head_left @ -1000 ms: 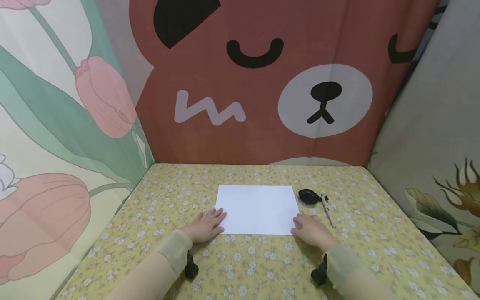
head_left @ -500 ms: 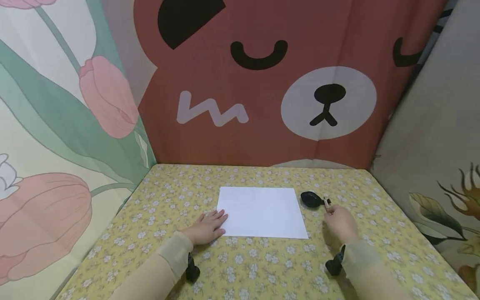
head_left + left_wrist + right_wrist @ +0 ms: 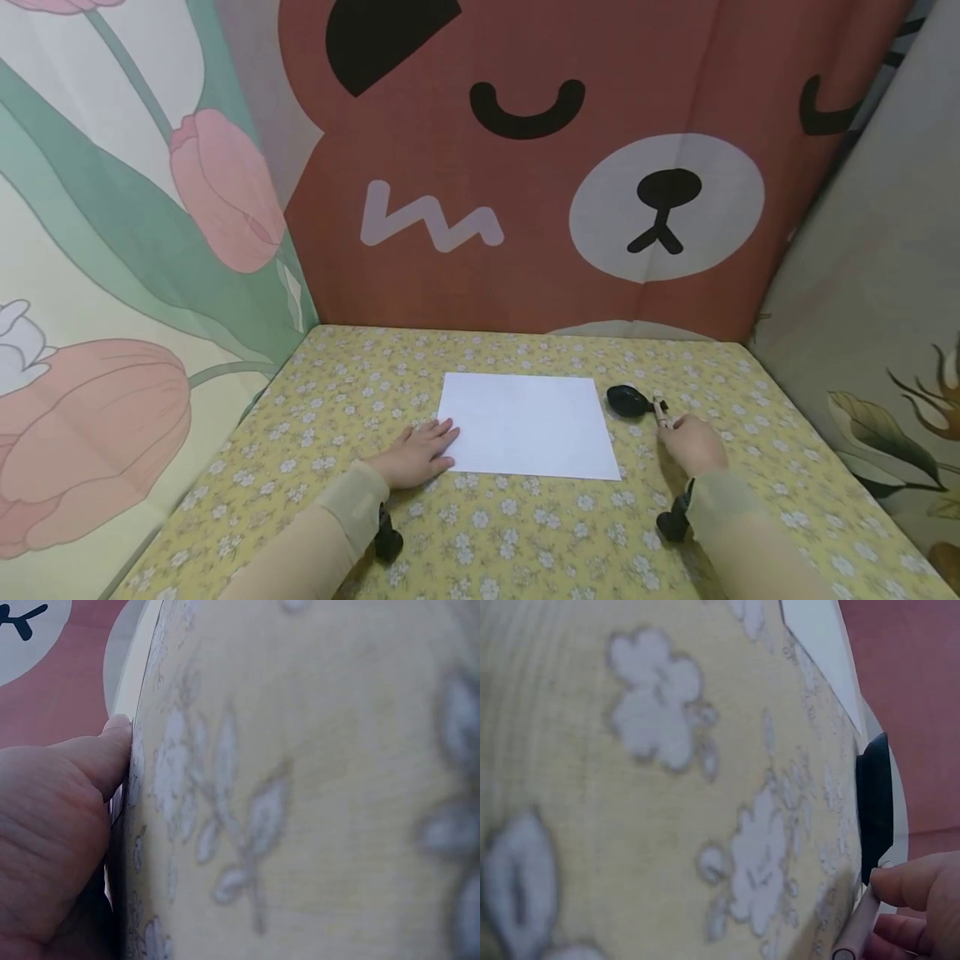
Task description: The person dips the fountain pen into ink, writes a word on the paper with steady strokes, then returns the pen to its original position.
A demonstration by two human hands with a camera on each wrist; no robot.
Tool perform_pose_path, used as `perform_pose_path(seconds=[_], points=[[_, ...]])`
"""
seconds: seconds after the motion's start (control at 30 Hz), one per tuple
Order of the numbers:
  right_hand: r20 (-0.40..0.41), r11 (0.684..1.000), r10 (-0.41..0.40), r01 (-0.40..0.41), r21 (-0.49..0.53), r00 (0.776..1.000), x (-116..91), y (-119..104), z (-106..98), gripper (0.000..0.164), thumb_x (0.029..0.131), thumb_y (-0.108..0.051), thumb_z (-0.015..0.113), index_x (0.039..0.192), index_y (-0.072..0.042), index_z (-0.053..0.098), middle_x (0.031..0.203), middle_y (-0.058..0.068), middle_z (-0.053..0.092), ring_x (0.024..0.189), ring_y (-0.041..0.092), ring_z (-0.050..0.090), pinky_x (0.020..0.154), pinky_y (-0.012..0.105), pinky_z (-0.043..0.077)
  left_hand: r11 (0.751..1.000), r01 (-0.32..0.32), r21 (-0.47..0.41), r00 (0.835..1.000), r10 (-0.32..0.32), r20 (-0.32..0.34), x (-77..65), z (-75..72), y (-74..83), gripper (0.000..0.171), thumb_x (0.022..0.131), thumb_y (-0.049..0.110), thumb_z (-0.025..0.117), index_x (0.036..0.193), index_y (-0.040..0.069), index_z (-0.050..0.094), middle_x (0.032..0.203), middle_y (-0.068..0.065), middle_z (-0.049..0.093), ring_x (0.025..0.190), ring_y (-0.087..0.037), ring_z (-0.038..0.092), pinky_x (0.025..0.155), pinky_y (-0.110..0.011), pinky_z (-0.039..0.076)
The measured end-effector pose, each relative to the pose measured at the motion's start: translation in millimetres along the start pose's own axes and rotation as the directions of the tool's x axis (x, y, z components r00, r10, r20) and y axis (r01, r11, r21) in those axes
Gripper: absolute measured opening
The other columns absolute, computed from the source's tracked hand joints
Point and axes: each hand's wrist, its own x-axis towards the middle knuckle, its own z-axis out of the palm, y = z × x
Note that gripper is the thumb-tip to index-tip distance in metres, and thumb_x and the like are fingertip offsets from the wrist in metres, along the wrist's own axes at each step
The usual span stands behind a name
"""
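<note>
A white sheet of paper [image 3: 528,429] lies flat on the table. My left hand [image 3: 412,456] rests on its left edge with the fingers spread; in the left wrist view, the thumb [image 3: 112,750] lies against the sheet's edge. To the right of the paper, my right hand [image 3: 696,446] pinches a slim beige pen [image 3: 660,413] between thumb and fingers. The pen's rounded end [image 3: 846,952] shows in the right wrist view. Just past the pen sits a black oval thing [image 3: 628,402] with a short neck; its exact kind is unclear.
A yellow floral cloth [image 3: 517,533] covers the table. Behind stands a brown backdrop [image 3: 420,292] with a bear face. Flowered cloth walls border the left [image 3: 112,433] and right [image 3: 840,333] sides. A black wrist camera [image 3: 673,521] sits under each cuff.
My right hand has left the paper's right edge, moved right and taken hold of the pen. The paper's right side has turned slightly toward me. My left hand stays on the left edge.
</note>
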Motion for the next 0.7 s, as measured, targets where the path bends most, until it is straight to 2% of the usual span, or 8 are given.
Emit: perform_pose_path(seconds=[0.17, 0.23, 0.4, 0.53, 0.7], points=[[-0.005, 1.000, -0.003, 0.003, -0.025, 1.000, 2.3, 2.1, 2.6, 0.037, 0.095, -0.027, 0.051, 0.094, 0.008, 0.062, 0.078, 0.016, 0.062, 0.066, 0.027, 0.057, 0.055, 0.038, 0.045, 1.000, -0.003, 0.006, 1.000, 0.003, -0.008, 2.7, 3.4, -3.4, 0.059, 0.103, 0.042, 0.040, 0.154, 0.016, 0.025, 0.160, -0.003, 0.016, 0.146, -0.029, 0.012, 0.114, -0.059, 0.007], [-0.007, 1.000, -0.003, 0.003, -0.019, 1.000, 2.0, 2.8, 3.7, 0.035, 0.096, -0.028, 0.050, 0.088, 0.005, 0.062, 0.075, 0.014, 0.061, 0.063, 0.026, 0.054, 0.054, 0.037, 0.043, 1.000, -0.003, 0.008, 1.000, 0.003, -0.008, 3.4, 4.4, -4.5, 0.059, 0.103, 0.042, 0.040, 0.154, 0.017, 0.025, 0.160, -0.003, 0.016, 0.147, -0.028, 0.011, 0.114, -0.058, 0.006], [-0.007, 1.000, 0.004, -0.004, 0.027, 1.000, 1.4, 5.1, 4.9, 0.035, 0.097, -0.028, 0.049, 0.086, 0.002, 0.064, 0.073, 0.012, 0.061, 0.061, 0.024, 0.052, 0.052, 0.036, 0.041, 1.000, -0.006, 0.008, 1.000, 0.006, -0.012, 2.6, 4.5, -4.6, 0.059, 0.103, 0.042, 0.040, 0.154, 0.016, 0.026, 0.160, -0.003, 0.017, 0.147, -0.028, 0.011, 0.114, -0.059, 0.006], [-0.010, 0.998, 0.024, -0.023, 0.066, 1.000, 0.8, 5.8, 5.2, 0.037, 0.097, -0.028, 0.049, 0.094, 0.004, 0.065, 0.077, 0.014, 0.064, 0.065, 0.025, 0.056, 0.053, 0.036, 0.043, 1.000, -0.003, -0.002, 1.000, 0.003, -0.009, 2.2, 3.0, -3.0, 0.059, 0.103, 0.041, 0.041, 0.154, 0.016, 0.025, 0.160, -0.003, 0.016, 0.147, -0.028, 0.010, 0.114, -0.059, 0.005], [-0.051, 0.997, 0.036, -0.032, 0.076, 0.998, -3.9, -0.3, 4.4, 0.044, 0.097, -0.032, 0.050, 0.110, 0.008, 0.062, 0.094, 0.022, 0.065, 0.079, 0.031, 0.061, 0.060, 0.041, 0.047, 1.000, -0.002, -0.007, 1.000, 0.002, -0.005, 2.9, 3.2, -3.6, 0.060, 0.103, 0.042, 0.041, 0.155, 0.017, 0.025, 0.160, -0.003, 0.015, 0.147, -0.028, 0.009, 0.114, -0.059, 0.005]])
